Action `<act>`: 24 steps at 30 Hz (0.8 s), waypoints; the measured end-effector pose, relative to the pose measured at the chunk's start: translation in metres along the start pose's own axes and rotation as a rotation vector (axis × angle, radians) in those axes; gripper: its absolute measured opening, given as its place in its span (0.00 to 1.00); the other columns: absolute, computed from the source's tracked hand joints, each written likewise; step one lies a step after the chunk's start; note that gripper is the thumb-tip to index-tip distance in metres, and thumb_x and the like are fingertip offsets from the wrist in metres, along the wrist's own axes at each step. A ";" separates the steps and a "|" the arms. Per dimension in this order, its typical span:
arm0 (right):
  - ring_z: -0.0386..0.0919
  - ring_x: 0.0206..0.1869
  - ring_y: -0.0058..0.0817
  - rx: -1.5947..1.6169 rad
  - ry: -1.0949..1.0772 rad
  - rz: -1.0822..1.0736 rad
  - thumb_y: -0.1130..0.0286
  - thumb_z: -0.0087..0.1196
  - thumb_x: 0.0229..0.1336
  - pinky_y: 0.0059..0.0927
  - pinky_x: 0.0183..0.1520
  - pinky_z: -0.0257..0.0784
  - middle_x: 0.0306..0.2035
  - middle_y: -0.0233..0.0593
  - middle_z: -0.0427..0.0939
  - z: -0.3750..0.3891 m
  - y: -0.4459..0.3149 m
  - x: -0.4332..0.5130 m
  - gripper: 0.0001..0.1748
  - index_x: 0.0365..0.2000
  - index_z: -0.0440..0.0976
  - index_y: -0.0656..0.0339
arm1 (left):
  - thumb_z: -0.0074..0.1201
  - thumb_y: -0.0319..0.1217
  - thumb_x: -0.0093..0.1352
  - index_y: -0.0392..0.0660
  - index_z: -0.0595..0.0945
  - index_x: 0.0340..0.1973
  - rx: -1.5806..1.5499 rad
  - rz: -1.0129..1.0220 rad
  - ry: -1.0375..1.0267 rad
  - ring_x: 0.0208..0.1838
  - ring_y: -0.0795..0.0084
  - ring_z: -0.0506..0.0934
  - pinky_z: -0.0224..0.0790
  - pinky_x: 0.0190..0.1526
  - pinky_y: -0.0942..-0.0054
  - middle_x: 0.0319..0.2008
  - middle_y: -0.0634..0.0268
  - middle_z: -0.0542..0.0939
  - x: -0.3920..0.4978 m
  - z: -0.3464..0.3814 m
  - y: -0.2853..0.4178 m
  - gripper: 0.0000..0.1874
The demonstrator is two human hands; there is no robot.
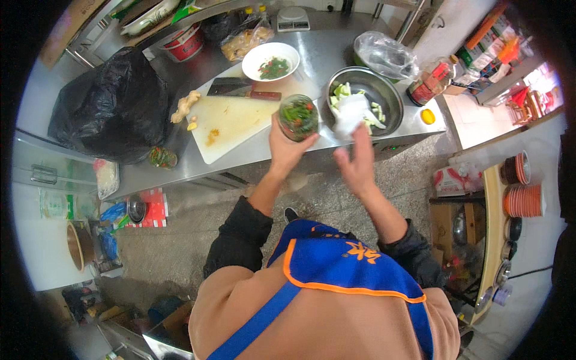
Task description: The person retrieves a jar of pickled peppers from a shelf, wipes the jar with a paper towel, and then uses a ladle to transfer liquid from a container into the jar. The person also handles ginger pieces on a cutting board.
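My left hand (286, 150) holds an open-topped glass jar (298, 118) of chopped green and red peppers over the right edge of a white cutting board (234, 121). My right hand (360, 164) is at a blurred white cloth or tissue (351, 112) above the near rim of a steel bowl (392, 108) with pale green vegetable pieces; whether the fingers grip it is unclear. Beyond the jar, a white bowl (270, 47) holds some chopped peppers. A cleaver (231, 87) with a wooden handle lies on the board. A yellow lid (428, 117) lies right of the steel bowl.
Ginger root (184, 106) and garlic cloves (192, 123) lie at the board's left. A second pepper jar (163, 158) and a large black plastic bag (114, 108) are farther left. A sauce bottle (432, 81) and a plastic-covered bowl (386, 54) stand right. A kitchen scale (293, 20) is behind.
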State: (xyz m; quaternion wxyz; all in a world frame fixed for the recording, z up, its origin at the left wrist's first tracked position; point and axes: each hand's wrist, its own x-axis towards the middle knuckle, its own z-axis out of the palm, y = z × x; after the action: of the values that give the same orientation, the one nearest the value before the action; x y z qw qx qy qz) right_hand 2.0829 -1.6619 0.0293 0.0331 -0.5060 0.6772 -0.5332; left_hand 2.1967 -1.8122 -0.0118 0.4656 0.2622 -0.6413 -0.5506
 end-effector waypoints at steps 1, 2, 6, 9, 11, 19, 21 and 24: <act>0.59 0.66 0.56 0.015 -0.053 -0.195 0.49 0.43 0.65 0.46 0.68 0.53 0.62 0.62 0.61 -0.001 -0.011 -0.003 0.35 0.58 0.64 0.70 | 0.74 0.28 0.47 0.38 0.68 0.53 -0.065 0.029 -0.035 0.52 0.67 0.76 0.68 0.55 0.68 0.48 0.56 0.76 -0.010 0.015 0.018 0.41; 0.61 0.64 0.55 0.048 0.011 -0.242 0.49 0.38 0.67 0.46 0.67 0.54 0.61 0.62 0.63 -0.005 -0.022 -0.011 0.34 0.58 0.65 0.70 | 0.74 0.27 0.46 0.38 0.67 0.53 -0.086 0.045 -0.054 0.52 0.68 0.75 0.68 0.55 0.69 0.48 0.57 0.76 -0.022 0.027 0.035 0.41; 0.72 0.55 0.51 0.093 0.214 -0.306 0.63 0.34 0.70 0.46 0.60 0.63 0.51 0.60 0.74 -0.053 -0.047 -0.042 0.24 0.46 0.75 0.72 | 0.74 0.28 0.46 0.38 0.66 0.54 -0.170 0.005 -0.154 0.52 0.70 0.75 0.67 0.56 0.70 0.48 0.58 0.76 -0.061 0.054 0.093 0.42; 0.68 0.54 0.45 0.091 0.358 -0.356 0.52 0.62 0.53 0.44 0.61 0.61 0.50 0.52 0.69 -0.077 -0.058 -0.048 0.38 0.54 0.64 0.71 | 0.75 0.31 0.45 0.38 0.65 0.56 -0.183 0.031 -0.266 0.53 0.72 0.74 0.66 0.57 0.69 0.49 0.58 0.76 -0.093 0.069 0.123 0.45; 0.61 0.58 0.41 0.194 0.368 -0.293 0.41 0.70 0.38 0.43 0.62 0.58 0.53 0.49 0.60 -0.088 -0.069 -0.052 0.61 0.61 0.51 0.70 | 0.75 0.33 0.45 0.38 0.65 0.57 -0.228 0.057 -0.369 0.54 0.71 0.74 0.66 0.57 0.69 0.49 0.58 0.75 -0.111 0.078 0.136 0.47; 0.77 0.48 0.45 0.232 0.164 -0.355 0.47 0.71 0.38 0.37 0.53 0.72 0.47 0.53 0.76 -0.190 -0.097 -0.080 0.49 0.55 0.66 0.69 | 0.72 0.36 0.48 0.40 0.69 0.59 0.092 0.124 -0.754 0.56 0.64 0.74 0.66 0.59 0.63 0.54 0.59 0.75 -0.154 0.102 0.171 0.44; 0.78 0.44 0.38 0.414 -0.047 -0.357 0.46 0.71 0.37 0.34 0.46 0.73 0.44 0.49 0.76 -0.214 -0.091 -0.079 0.48 0.53 0.66 0.68 | 0.71 0.31 0.48 0.39 0.68 0.61 0.115 0.125 -0.891 0.57 0.63 0.73 0.63 0.60 0.64 0.55 0.60 0.75 -0.152 0.105 0.177 0.46; 0.78 0.40 0.32 0.763 -0.289 -0.242 0.47 0.71 0.36 0.30 0.45 0.72 0.38 0.45 0.77 -0.233 -0.085 -0.077 0.44 0.48 0.68 0.68 | 0.72 0.30 0.46 0.36 0.65 0.63 -0.127 -0.249 -1.089 0.57 0.63 0.72 0.65 0.59 0.65 0.55 0.58 0.73 -0.146 0.104 0.178 0.49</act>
State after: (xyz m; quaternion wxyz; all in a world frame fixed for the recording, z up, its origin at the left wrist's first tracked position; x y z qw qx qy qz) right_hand 2.0393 -1.4388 0.1556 0.2498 -0.6029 0.3557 -0.6691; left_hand 2.1983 -1.5946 0.1160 0.0135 -0.0149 -0.7191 -0.6946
